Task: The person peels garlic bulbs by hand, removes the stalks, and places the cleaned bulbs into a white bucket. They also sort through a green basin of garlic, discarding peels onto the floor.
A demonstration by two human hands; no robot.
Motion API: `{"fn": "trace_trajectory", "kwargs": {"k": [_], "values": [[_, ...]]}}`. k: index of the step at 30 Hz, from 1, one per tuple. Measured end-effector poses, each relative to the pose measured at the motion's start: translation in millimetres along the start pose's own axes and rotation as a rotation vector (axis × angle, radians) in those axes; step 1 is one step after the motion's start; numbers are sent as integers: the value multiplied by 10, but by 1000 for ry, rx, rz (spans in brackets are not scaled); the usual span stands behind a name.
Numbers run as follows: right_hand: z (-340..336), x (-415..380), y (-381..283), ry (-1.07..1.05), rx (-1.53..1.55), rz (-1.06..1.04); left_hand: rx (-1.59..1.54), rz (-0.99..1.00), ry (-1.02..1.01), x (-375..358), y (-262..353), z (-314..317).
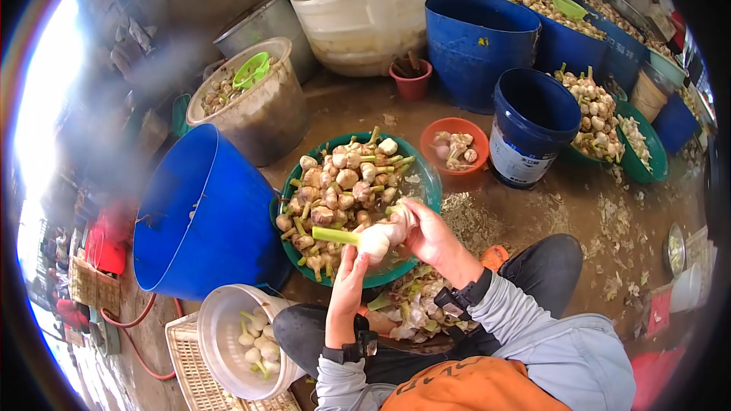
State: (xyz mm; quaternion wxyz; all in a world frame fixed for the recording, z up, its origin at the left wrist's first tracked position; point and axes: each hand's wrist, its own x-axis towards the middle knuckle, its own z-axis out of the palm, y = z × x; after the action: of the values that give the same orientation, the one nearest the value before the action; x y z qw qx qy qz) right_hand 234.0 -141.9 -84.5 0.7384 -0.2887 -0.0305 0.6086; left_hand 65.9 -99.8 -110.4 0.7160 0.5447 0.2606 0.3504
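A garlic bulb (373, 242) with a green stalk pointing left is held between both hands above the near rim of a green basin (423, 180). My left hand (348, 283) grips the bulb from below. My right hand (428, 233) closes on its right side, where pale skin is lifted. The basin is heaped with unpeeled garlic bulbs (340, 184). A pile of peelings (411, 306) lies on my lap under the hands.
A white bucket (221, 339) with peeled garlic lies tilted at the lower left on a crate. A tipped blue barrel (198, 213) is left of the basin. An orange bowl (455, 144), blue tubs (476, 42) and more garlic basins (609, 125) stand behind.
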Motion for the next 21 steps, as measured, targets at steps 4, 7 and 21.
{"fn": "trace_trajectory", "kwargs": {"k": [4, 7, 21], "values": [[112, -103, 218, -203, -420, -27, -167, -105, 234, -20, 99, 180], [271, -201, 340, -290, -205, 203, -503, -302, 231, 68, 41, 100], [-137, -40, -151, -394, -491, 352, -350, 275, 512, -155, 648, -432]]}}
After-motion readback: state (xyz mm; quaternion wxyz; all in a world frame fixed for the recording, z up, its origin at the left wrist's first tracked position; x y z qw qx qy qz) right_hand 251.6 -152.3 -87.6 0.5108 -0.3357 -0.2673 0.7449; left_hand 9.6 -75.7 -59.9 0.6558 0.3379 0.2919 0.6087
